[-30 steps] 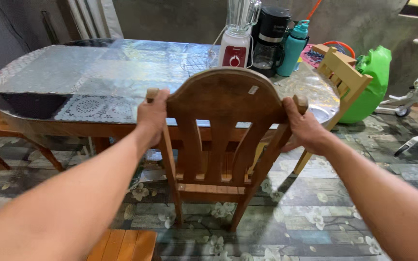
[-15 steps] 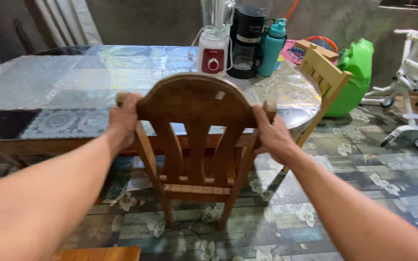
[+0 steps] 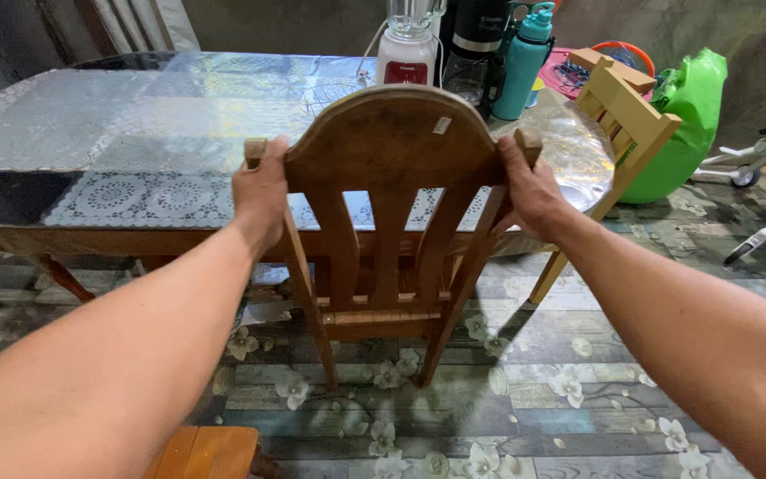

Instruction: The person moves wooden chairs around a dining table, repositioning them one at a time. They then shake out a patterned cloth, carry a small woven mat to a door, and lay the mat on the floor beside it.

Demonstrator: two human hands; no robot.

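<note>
My two hands, left hand [image 3: 261, 193] and right hand [image 3: 529, 188], clamp one dark wooden chair [image 3: 392, 204] at the counter's [image 3: 90, 133] near edge; it now sits closer in than before.

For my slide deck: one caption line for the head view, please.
Both hands, left hand and right hand, grip the dark wooden chair backrest at the covered table.

Chair [image 3: 392, 222] before table [image 3: 90, 133], blender [image 3: 408, 44] behind.
</note>
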